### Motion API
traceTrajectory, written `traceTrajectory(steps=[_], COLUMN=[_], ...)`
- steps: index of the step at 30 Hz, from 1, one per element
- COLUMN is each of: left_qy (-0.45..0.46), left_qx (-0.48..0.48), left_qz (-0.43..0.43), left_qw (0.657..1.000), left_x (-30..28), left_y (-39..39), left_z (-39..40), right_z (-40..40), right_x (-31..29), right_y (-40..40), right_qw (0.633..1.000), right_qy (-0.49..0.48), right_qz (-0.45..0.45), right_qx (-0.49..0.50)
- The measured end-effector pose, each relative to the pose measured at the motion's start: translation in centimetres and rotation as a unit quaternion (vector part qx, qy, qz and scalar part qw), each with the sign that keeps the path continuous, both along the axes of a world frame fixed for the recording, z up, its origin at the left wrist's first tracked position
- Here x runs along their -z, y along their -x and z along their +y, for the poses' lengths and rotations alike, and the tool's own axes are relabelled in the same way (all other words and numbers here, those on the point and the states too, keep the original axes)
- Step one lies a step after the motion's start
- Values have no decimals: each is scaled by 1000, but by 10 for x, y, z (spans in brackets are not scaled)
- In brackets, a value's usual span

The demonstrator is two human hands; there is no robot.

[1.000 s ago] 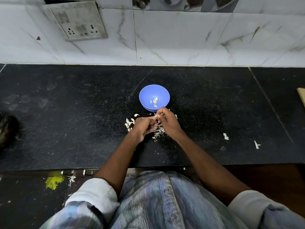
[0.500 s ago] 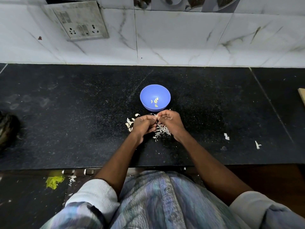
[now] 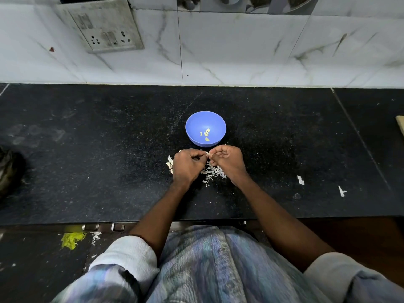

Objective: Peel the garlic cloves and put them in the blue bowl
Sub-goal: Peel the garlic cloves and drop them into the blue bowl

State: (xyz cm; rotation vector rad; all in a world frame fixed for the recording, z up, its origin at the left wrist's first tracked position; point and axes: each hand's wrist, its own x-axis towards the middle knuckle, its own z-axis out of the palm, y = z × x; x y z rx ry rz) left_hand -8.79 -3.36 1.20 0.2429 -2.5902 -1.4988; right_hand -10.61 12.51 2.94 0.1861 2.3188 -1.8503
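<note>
The blue bowl (image 3: 205, 128) stands on the black counter (image 3: 109, 149) with several peeled yellowish garlic cloves (image 3: 205, 134) inside. Just in front of it my left hand (image 3: 188, 166) and my right hand (image 3: 228, 160) meet, fingers curled, pinching a small pale garlic clove (image 3: 208, 153) between their fingertips. Most of the clove is hidden by the fingers. A heap of white garlic peels (image 3: 213, 172) lies on the counter under my hands, and a few unpeeled cloves (image 3: 170, 164) show left of my left hand.
Two white peel scraps (image 3: 300, 179) lie on the counter to the right. A marble tiled wall with a switch and socket plate (image 3: 102, 27) rises behind. A dark object (image 3: 8, 171) sits at the left edge and a wooden piece (image 3: 400, 127) at the right edge.
My right hand has come down slightly from the bowl's rim and both hands have drawn level, still working the clove between the fingertips. The bowl has not moved.
</note>
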Motion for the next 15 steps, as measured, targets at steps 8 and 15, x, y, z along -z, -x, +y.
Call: traceTrajectory(steps=[8,15], left_qy=[38,65], left_qx=[15,35], left_qz=[1,15], left_qw=[999,997], left_x=[1,3], left_y=[-2,-1], left_z=[0,-1], right_z=[1,0], right_x=[-1,4], right_y=[-1,-1], right_qw=[994,986], right_qy=[-94,-141], right_qz=[55,79], right_qx=[-17,-42])
